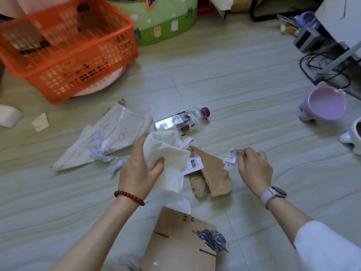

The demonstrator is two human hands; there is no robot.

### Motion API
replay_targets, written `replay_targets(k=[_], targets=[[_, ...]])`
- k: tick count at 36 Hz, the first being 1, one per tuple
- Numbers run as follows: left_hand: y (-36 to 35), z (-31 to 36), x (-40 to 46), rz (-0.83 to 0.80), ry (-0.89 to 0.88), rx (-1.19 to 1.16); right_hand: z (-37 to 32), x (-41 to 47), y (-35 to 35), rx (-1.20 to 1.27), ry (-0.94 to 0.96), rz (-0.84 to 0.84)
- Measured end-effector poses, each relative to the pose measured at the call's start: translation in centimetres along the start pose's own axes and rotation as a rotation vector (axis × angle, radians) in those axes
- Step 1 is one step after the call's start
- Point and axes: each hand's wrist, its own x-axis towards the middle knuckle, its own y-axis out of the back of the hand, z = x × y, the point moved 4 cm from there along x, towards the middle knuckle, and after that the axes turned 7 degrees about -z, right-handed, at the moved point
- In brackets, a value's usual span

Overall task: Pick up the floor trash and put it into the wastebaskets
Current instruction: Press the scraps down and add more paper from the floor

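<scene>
My left hand point(139, 171) grips a crumpled white paper towel point(170, 159) above the floor. My right hand point(254, 167) pinches small torn paper scraps point(231, 156) beside a folded brown paper bag point(210, 175). A clear plastic bottle point(181, 119) with a purple cap lies on its side just beyond. A white plastic bag with red print point(117, 132) lies to the left. An orange plastic basket point(66, 49) stands at the upper left. Flat cardboard point(179, 245) with a crumpled foil wrapper point(213, 240) lies near me.
White paper scraps point(40, 122) lie at the far left. A green round container point(164, 22) sits behind the basket. A purple bowl point(326, 104) and a white cup point(353, 133) stand at right, with cables and a desk leg point(328, 69) behind them.
</scene>
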Motion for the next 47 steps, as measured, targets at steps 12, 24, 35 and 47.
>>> replay_targets(k=[12,24,35,47], targets=[[17.7,-3.0,-3.4,0.288,-0.114,0.076,-25.2,-4.8,4.2,0.512,0.394,-0.028],[41.0,-13.6,-20.0,0.698,0.162,0.062,-49.1,-19.1,5.0,0.737,0.867,-0.314],[39.0,-26.4,-29.4,0.101,0.324,0.558,-58.9,-30.6,2.5,0.608,1.181,-0.373],[34.4,-33.4,-29.2,-0.565,0.600,0.653,-60.5,-37.0,-3.4,-0.058,1.601,-0.052]])
